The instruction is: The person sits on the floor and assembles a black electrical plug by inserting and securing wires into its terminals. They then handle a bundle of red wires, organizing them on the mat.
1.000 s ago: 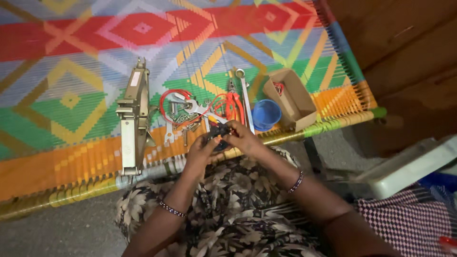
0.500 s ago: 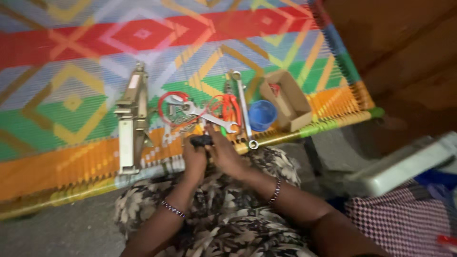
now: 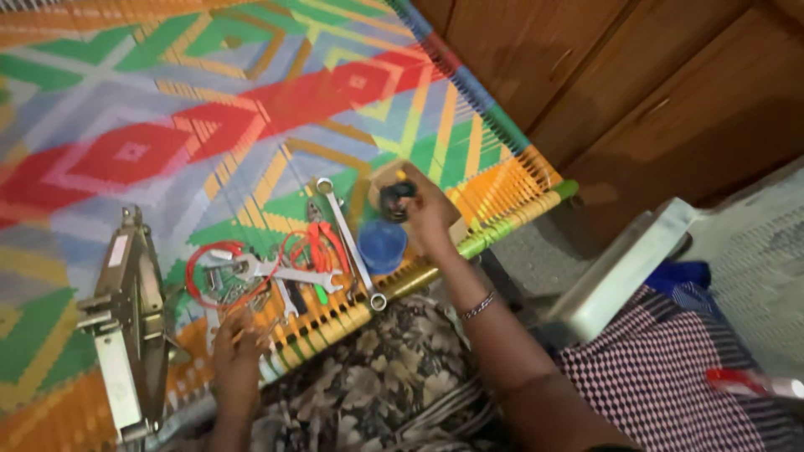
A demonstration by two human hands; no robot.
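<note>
Fingers (image 3: pixel 416 199) of right hand (image 3: pixel 427 216) are curled around a small black part (image 3: pixel 394 201), holding it over the cardboard box (image 3: pixel 377 177) at the far edge of the woven bed (image 3: pixel 126 100). Left hand (image 3: pixel 237 358) rests on the near edge by the loose hardware, fingers loosely bent; can't tell whether it pinches anything, the view is too blurred there.

Changes vs. a second ago:
- Both hands were together on the black part in front of the body. Now split: right has carried it out to the box, left has dropped to the bed edge.
- Camera has swung, so the whole layout sits lower and more to the left.
- Tools on the bed look unmoved.

Part vs. fingers: it sits at the fingertips, thumb side, sticking out toward the box. The box is mostly hidden behind hand and part.

Count:
- 1 scissor jack (image 3: pixel 126 318), far left
- 1 long wrench (image 3: pixel 345 238), running diagonally
- 1 shorter wrench (image 3: pixel 285 272), lying across the pile; maybe another under it, unclear
- 1 red wire loop (image 3: pixel 205 259)
- 1 red-handled pliers (image 3: pixel 318 243)
- 1 blue cup (image 3: pixel 382 247), just below the right hand
- 1 box
- several bolts (image 3: pixel 219 280) inside the wire loop, too blurred to count
</note>
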